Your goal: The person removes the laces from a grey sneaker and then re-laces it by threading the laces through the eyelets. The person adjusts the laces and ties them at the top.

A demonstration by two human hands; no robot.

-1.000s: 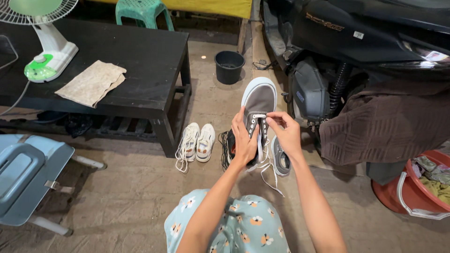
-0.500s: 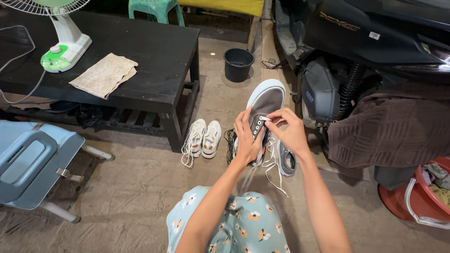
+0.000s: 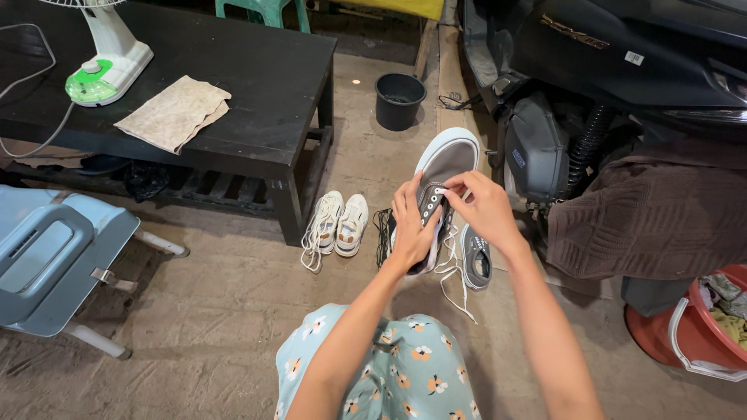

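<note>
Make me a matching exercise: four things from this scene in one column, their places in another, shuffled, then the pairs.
1. grey sneaker
2. white sneakers
3. folded cloth
4. black bucket

A. on the black table
B. on the floor by the table leg
C. held up in both hands
D. on the floor beside the scooter

Pairs: 1-C, 2-B, 3-A, 4-D

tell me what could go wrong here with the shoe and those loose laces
The white lace ends hang loose below the grey canvas shoe, so they may drag on the dusty concrete floor or snag on the second grey shoe beneath. The left hand alone supports the shoe while the right hand pinches the lace, so it could slip.
</note>
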